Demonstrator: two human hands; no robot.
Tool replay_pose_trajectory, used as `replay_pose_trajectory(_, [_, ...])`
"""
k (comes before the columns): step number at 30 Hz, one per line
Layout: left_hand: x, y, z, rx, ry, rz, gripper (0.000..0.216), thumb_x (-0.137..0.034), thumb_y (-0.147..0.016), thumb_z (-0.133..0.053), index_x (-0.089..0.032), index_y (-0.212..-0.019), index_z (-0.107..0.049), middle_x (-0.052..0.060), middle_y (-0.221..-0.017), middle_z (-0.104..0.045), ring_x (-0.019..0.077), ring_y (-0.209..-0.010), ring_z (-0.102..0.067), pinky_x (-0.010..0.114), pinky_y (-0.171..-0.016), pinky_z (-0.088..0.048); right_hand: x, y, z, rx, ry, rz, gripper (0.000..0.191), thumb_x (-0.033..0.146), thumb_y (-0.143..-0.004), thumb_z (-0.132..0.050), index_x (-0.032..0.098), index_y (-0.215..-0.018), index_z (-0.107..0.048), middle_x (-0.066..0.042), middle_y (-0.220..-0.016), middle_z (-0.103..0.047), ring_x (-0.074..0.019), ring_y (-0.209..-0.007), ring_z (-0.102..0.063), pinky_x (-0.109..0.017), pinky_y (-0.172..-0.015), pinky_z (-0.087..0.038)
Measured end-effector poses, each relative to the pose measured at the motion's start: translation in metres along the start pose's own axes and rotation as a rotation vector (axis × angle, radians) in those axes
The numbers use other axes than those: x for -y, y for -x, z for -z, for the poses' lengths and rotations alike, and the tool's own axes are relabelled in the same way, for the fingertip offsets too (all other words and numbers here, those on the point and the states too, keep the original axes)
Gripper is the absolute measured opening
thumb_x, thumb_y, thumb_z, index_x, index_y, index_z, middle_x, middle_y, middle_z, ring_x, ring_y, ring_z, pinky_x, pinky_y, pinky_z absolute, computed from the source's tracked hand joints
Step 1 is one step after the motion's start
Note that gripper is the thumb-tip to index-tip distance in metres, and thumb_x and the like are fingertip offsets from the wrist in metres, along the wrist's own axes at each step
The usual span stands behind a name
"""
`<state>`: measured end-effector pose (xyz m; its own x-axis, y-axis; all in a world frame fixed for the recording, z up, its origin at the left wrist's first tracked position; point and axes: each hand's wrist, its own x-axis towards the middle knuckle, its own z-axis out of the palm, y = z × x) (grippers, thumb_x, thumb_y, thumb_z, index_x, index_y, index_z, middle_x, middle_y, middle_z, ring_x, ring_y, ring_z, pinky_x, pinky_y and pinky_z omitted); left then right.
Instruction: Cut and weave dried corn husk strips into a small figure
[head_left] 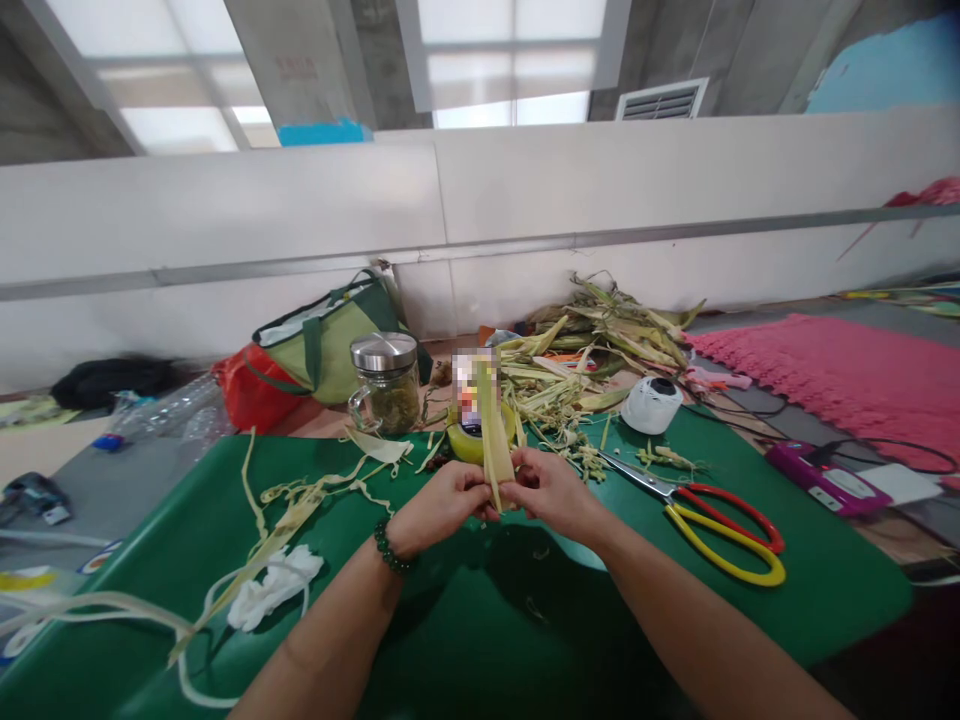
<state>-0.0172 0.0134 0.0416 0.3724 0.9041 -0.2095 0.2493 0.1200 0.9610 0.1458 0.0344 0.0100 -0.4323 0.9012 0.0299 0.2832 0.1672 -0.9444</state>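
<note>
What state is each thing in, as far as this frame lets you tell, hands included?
Left hand: pinching the husk strip
Right hand: pinching the same strip
Husk strip: held lengthwise, not flat on the table
Scissors: closed, lying down
Glass jar: upright, lidded
Phone: screen lit, partly hidden
White tissue: crumpled
Green bag: tilted
White roll: upright

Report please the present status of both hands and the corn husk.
Left hand and right hand: both pinching corn husk at its near end. Husk: long end pointing away. Scissors: on green table, right side, apart from hands.
</note>
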Motion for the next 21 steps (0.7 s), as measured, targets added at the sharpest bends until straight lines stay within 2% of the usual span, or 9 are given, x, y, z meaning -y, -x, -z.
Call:
replay_pose_trajectory(3, [0.002,-0.0004,0.0005,0.007,0.023,0.011,0.017,-0.022,-0.068,-0.056,-0.011,-0.071,-0.069,0.004,-0.068,-0.067,0.0137,-0.061,-0.06,0.025,-0.065,-0.05,-0.001,-0.0001,-0.0001,0.01,0.042,0.06,0.005,0.02,-0.07,-0.056,0.016,-0.072,-0.058,0.002,-0.06,-0.056,-0.0102,-0.053,-0.049,-0.02,-0.047,-0.035])
replay_pose_trajectory(7, [0.0017,-0.0006,-0.0007,-0.03,0.082,0.053,0.015,-0.022,-0.068,-0.057,-0.011,-0.071,-0.066,0.003,-0.065,-0.064,0.0138,-0.061,-0.06,0.026,-0.066,-0.05,-0.0031,-0.0008,0.0014,-0.101,0.136,0.126,0.006,0.02,-0.068,-0.058,0.017,-0.063,-0.057,0.002,-0.06,-0.055,-0.0112,-0.058,-0.048,-0.021,-0.053,-0.035])
replay_pose_trajectory(11, [-0.0003,-0.0012,-0.0046,-0.118,0.101,-0.011,0.023,-0.03,-0.065,-0.068,-0.011,-0.077,-0.063,0.003,-0.071,-0.064,0.0141,-0.063,-0.06,0.026,-0.062,-0.049,-0.0013,-0.001,0.0015,-0.142,0.178,0.085,0.015,0.023,-0.067,-0.06,0.017,-0.056,-0.051,0.003,-0.055,-0.052,-0.0104,-0.054,-0.044,-0.021,-0.05,-0.032])
replay_pose_trajectory(15, [-0.0003,-0.003,-0.0066,-0.169,0.075,-0.043,0.027,-0.035,-0.063,-0.071,-0.011,-0.072,-0.063,0.003,-0.069,-0.064,0.014,-0.061,-0.058,0.026,-0.061,-0.049,0.0012,-0.001,-0.0006,-0.155,0.17,0.057,0.017,0.024,-0.067,-0.06,0.018,-0.054,-0.05,0.003,-0.052,-0.05,-0.0095,-0.05,-0.044,-0.021,-0.047,-0.031])
replay_pose_trajectory(21, [0.0013,-0.004,-0.0039,-0.176,0.058,-0.046,0.026,-0.032,-0.064,-0.07,-0.01,-0.075,-0.064,0.003,-0.07,-0.065,0.0134,-0.06,-0.058,0.026,-0.059,-0.049,0.0019,-0.0014,-0.0025,-0.11,-0.005,-0.027,0.017,0.026,-0.067,-0.06,0.018,-0.056,-0.049,0.004,-0.047,-0.052,-0.0116,-0.045,-0.054,-0.021,-0.045,-0.039])
